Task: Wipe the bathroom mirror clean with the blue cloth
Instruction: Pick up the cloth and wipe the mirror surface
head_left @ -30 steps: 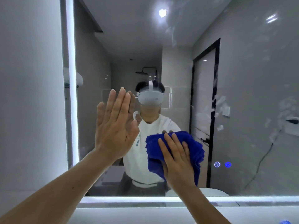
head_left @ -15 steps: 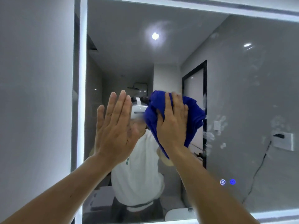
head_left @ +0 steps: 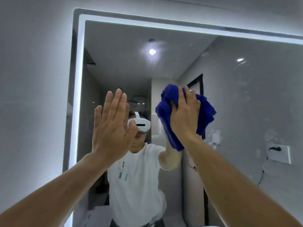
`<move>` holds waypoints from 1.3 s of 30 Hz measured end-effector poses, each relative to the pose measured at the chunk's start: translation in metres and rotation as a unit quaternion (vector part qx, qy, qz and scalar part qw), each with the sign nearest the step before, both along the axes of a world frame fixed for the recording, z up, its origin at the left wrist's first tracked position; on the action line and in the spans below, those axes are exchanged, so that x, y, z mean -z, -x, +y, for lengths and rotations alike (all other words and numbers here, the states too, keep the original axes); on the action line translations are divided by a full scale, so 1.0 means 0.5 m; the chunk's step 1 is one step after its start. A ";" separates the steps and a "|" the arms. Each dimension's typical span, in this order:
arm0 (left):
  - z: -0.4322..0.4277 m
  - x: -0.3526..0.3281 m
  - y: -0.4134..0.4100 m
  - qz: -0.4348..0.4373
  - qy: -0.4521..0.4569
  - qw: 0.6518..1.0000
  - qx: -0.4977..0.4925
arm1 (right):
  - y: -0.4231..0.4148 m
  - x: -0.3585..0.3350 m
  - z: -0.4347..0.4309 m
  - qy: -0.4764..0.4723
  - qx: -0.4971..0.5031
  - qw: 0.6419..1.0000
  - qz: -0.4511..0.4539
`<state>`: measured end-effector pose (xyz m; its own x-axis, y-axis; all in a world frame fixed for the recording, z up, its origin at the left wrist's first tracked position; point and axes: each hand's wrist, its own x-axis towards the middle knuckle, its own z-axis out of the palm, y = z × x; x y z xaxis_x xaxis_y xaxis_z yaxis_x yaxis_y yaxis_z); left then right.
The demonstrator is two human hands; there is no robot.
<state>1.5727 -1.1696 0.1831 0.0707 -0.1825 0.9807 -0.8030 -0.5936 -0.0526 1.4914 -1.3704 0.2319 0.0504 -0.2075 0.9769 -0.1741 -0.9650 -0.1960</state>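
The bathroom mirror fills most of the view, framed by a lit white strip along its top and left edges. My right hand presses a crumpled blue cloth against the glass near the middle. My left hand rests flat on the mirror to the left of the cloth, fingers together and straight, holding nothing. Pale smudges and streaks show on the glass to the right of the cloth. My reflection in a white shirt and headset appears between my two arms.
A plain grey wall runs along the mirror's left side. The mirror's upper left corner sits above my left hand. A reflected wall socket with a plug shows at the right.
My right hand has carried the blue cloth upward on the glass, from low near the mirror's bottom edge to the middle. The view has tilted up. My left hand stays flat on the mirror.
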 end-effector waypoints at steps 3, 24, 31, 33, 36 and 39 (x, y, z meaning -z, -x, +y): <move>-0.022 -0.023 0.005 0.009 0.023 1.000 0.013 | -0.032 -0.071 0.025 0.013 -0.002 1.000 -0.006; -0.008 -0.115 0.061 -0.014 0.016 0.998 -0.055 | 0.005 -0.208 -0.014 0.062 0.029 0.998 0.008; -0.028 -0.149 0.046 -0.006 0.030 0.999 -0.038 | -0.026 -0.088 0.029 0.165 -0.012 0.984 0.062; -0.033 -0.153 0.039 -0.007 0.023 0.999 -0.037 | -0.012 -0.020 0.015 0.200 -0.015 0.975 0.091; -0.040 -0.160 0.035 0.001 0.009 0.999 -0.038 | 0.011 0.005 -0.028 0.253 0.002 0.956 0.147; -0.036 -0.177 0.031 0.003 0.001 0.999 -0.045 | 0.025 -0.071 -0.069 0.218 -0.003 0.968 0.125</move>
<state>1.5574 -1.1876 0.2714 0.0929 -0.1738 0.9804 -0.7471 -0.6631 -0.0468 1.4790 -1.4049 0.2676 0.2964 0.2234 0.9286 -0.1580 -0.9474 0.2783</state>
